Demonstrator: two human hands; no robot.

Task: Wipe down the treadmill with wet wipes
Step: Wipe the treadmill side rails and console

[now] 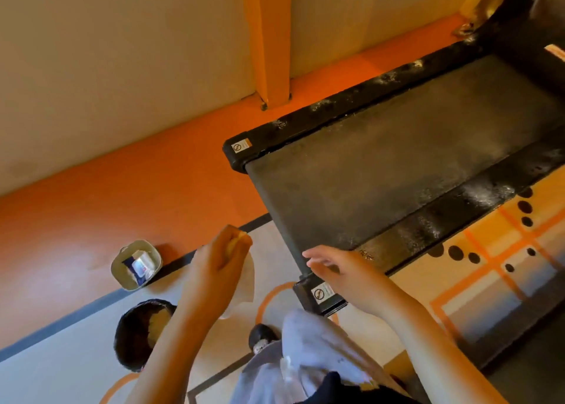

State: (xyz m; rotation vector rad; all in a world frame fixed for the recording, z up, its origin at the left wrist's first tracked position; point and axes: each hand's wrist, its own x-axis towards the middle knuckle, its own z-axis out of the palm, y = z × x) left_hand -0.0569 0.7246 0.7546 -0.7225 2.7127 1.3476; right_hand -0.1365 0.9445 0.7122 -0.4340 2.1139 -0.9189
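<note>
Left hand (218,263), fingers (224,238) pinching wet wipe (247,281) (hanging below), treadmill (382,174) beyond

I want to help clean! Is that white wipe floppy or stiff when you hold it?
Probably floppy: the wet wipe droops limply below the left hand that grips it. It looks thin, so it is likely light and may tear if tugged hard.

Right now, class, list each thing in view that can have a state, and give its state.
treadmill belt, dusty.
near side rail, speckled with white dust.
left hand, grips the wet wipe.
wet wipe, unfolded, hanging down.
right hand, open, empty, over the belt's end.
grey basket, open-topped, holds a packet.
black bin, open, something pale inside.
</note>
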